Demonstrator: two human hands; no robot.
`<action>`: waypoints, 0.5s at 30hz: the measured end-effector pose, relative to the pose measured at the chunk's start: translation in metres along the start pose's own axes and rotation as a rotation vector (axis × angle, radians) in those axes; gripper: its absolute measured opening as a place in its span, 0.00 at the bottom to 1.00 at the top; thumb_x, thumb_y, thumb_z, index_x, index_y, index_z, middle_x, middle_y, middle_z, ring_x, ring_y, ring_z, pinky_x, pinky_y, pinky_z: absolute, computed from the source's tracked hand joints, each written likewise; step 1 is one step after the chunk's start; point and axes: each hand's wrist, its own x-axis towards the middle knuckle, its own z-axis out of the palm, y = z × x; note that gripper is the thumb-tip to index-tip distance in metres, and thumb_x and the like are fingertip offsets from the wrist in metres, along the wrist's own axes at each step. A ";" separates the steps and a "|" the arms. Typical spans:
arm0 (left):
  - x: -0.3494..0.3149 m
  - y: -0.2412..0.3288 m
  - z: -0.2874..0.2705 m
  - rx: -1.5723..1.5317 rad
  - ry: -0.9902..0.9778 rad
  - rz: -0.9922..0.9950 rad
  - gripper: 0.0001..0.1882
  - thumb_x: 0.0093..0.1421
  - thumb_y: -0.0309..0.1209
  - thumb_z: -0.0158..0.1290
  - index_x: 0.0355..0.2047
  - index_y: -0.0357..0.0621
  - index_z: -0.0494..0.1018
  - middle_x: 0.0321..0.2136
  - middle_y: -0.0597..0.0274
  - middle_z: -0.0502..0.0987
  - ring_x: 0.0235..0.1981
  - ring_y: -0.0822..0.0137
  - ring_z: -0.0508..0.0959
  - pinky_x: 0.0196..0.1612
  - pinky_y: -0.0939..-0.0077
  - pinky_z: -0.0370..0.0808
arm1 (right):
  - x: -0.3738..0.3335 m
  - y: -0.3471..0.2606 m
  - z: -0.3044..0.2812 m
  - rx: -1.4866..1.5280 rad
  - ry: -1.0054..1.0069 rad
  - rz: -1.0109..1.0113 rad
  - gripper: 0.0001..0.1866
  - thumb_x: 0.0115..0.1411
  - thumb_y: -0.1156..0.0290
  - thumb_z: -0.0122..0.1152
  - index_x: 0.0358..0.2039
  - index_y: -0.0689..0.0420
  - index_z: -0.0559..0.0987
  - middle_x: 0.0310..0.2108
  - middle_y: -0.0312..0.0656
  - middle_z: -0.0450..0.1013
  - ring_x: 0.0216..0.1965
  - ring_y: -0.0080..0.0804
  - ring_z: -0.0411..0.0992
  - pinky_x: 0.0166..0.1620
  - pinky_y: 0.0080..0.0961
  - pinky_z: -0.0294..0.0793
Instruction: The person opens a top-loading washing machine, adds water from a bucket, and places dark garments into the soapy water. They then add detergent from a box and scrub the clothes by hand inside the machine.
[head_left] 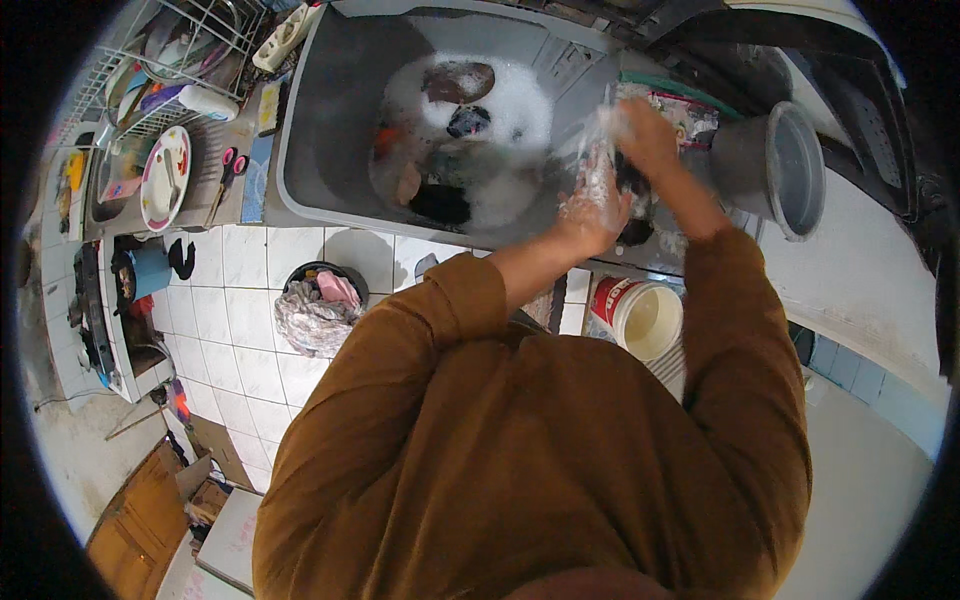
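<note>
Left hand [597,212], right hand [646,135] at the basin's [332,125] three o'clock edge; can't tell either grip for blur! Scrubbing, I'd say: work inward, above the suds [518,98].

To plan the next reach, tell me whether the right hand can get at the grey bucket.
Probably yes: the grey bucket is just beside the right hand, and nothing tall seems to stand between them, though that hand is busy near the foamy left hand.
</note>
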 end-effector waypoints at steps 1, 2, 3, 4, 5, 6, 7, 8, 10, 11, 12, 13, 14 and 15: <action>0.003 -0.018 0.008 0.068 0.052 0.134 0.32 0.54 0.38 0.44 0.56 0.38 0.49 0.54 0.41 0.55 0.51 0.44 0.61 0.58 0.59 0.51 | -0.016 -0.024 -0.013 0.098 -0.044 0.013 0.14 0.42 0.61 0.58 0.30 0.53 0.74 0.28 0.44 0.72 0.35 0.44 0.70 0.37 0.35 0.70; 0.004 -0.019 0.003 0.098 -0.052 0.167 0.31 0.54 0.38 0.44 0.56 0.38 0.50 0.53 0.41 0.55 0.51 0.45 0.61 0.58 0.59 0.51 | -0.044 -0.034 -0.023 0.165 -0.126 -0.052 0.13 0.42 0.61 0.58 0.27 0.54 0.74 0.26 0.44 0.72 0.33 0.44 0.70 0.35 0.35 0.70; 0.006 -0.021 -0.002 0.134 -0.157 0.206 0.31 0.53 0.38 0.44 0.55 0.39 0.51 0.53 0.42 0.56 0.51 0.45 0.60 0.58 0.59 0.50 | -0.062 -0.037 -0.028 0.239 -0.206 -0.118 0.12 0.42 0.61 0.58 0.25 0.54 0.74 0.24 0.43 0.71 0.31 0.44 0.71 0.33 0.34 0.70; 0.005 -0.022 -0.007 0.161 -0.261 0.240 0.30 0.53 0.38 0.44 0.55 0.40 0.52 0.53 0.42 0.57 0.51 0.46 0.60 0.58 0.58 0.50 | -0.062 -0.036 -0.022 0.030 -0.304 -0.113 0.12 0.42 0.60 0.58 0.24 0.54 0.74 0.23 0.43 0.70 0.29 0.44 0.70 0.32 0.35 0.70; 0.005 -0.022 -0.011 0.086 -0.282 0.255 0.32 0.54 0.40 0.42 0.57 0.42 0.49 0.55 0.43 0.51 0.55 0.45 0.53 0.58 0.53 0.50 | -0.059 -0.037 -0.015 -0.181 -0.398 -0.110 0.12 0.42 0.60 0.57 0.23 0.54 0.74 0.22 0.42 0.70 0.28 0.43 0.70 0.30 0.35 0.69; 0.006 -0.019 -0.015 0.008 -0.303 0.280 0.34 0.55 0.42 0.41 0.59 0.43 0.45 0.58 0.43 0.46 0.59 0.44 0.47 0.57 0.47 0.49 | -0.054 -0.036 -0.011 -0.402 -0.486 -0.103 0.11 0.43 0.60 0.57 0.22 0.54 0.74 0.21 0.42 0.69 0.26 0.43 0.70 0.29 0.36 0.69; 0.004 -0.002 -0.010 0.009 -0.264 -0.130 0.35 0.55 0.43 0.40 0.59 0.41 0.42 0.58 0.43 0.45 0.59 0.44 0.48 0.57 0.46 0.49 | -0.038 -0.010 0.004 -0.344 -0.168 -0.233 0.11 0.46 0.59 0.54 0.23 0.54 0.73 0.18 0.40 0.68 0.21 0.46 0.68 0.26 0.40 0.67; 0.002 0.004 -0.013 0.020 -0.224 -0.177 0.36 0.55 0.44 0.39 0.59 0.41 0.42 0.59 0.43 0.45 0.59 0.44 0.49 0.57 0.46 0.49 | -0.006 -0.009 0.005 -0.233 -0.122 -0.053 0.11 0.47 0.59 0.53 0.23 0.54 0.73 0.20 0.41 0.68 0.23 0.46 0.68 0.27 0.41 0.66; 0.001 0.018 -0.019 0.038 -0.155 -0.231 0.37 0.55 0.44 0.39 0.59 0.40 0.40 0.59 0.43 0.45 0.59 0.45 0.49 0.56 0.45 0.50 | 0.022 -0.011 0.000 -0.156 -0.020 0.102 0.11 0.49 0.60 0.51 0.25 0.55 0.73 0.24 0.44 0.68 0.28 0.47 0.68 0.29 0.41 0.66; -0.002 0.017 -0.019 0.015 -0.143 -0.193 0.36 0.55 0.44 0.39 0.59 0.40 0.41 0.58 0.42 0.46 0.58 0.45 0.50 0.57 0.47 0.50 | 0.020 -0.008 0.003 -0.178 0.032 0.072 0.11 0.50 0.61 0.51 0.25 0.55 0.73 0.26 0.45 0.68 0.30 0.47 0.67 0.30 0.41 0.65; -0.003 0.014 -0.019 -0.009 -0.134 -0.144 0.35 0.55 0.43 0.39 0.59 0.40 0.42 0.58 0.42 0.47 0.58 0.46 0.51 0.57 0.48 0.51 | 0.018 -0.005 0.002 -0.211 0.089 0.044 0.11 0.50 0.61 0.51 0.26 0.55 0.73 0.28 0.47 0.68 0.32 0.47 0.67 0.31 0.42 0.65; -0.002 0.008 -0.019 -0.037 -0.116 -0.099 0.35 0.55 0.43 0.39 0.58 0.40 0.42 0.57 0.41 0.49 0.58 0.46 0.53 0.57 0.49 0.52 | 0.001 -0.017 -0.001 -0.077 0.045 0.144 0.12 0.50 0.61 0.51 0.26 0.56 0.73 0.33 0.49 0.67 0.37 0.47 0.66 0.34 0.41 0.65; 0.000 0.002 -0.020 -0.079 -0.148 -0.047 0.34 0.55 0.42 0.40 0.58 0.39 0.43 0.56 0.41 0.51 0.57 0.46 0.54 0.57 0.51 0.52 | -0.017 -0.036 -0.010 0.010 0.025 0.105 0.10 0.49 0.63 0.52 0.27 0.56 0.73 0.31 0.48 0.68 0.36 0.47 0.66 0.36 0.39 0.65; 0.001 -0.005 -0.017 -0.120 -0.183 0.004 0.33 0.55 0.41 0.41 0.57 0.39 0.44 0.55 0.41 0.54 0.56 0.46 0.55 0.56 0.54 0.53 | -0.037 -0.052 -0.019 0.098 0.002 0.069 0.10 0.48 0.65 0.52 0.28 0.56 0.72 0.30 0.47 0.69 0.36 0.47 0.66 0.39 0.38 0.65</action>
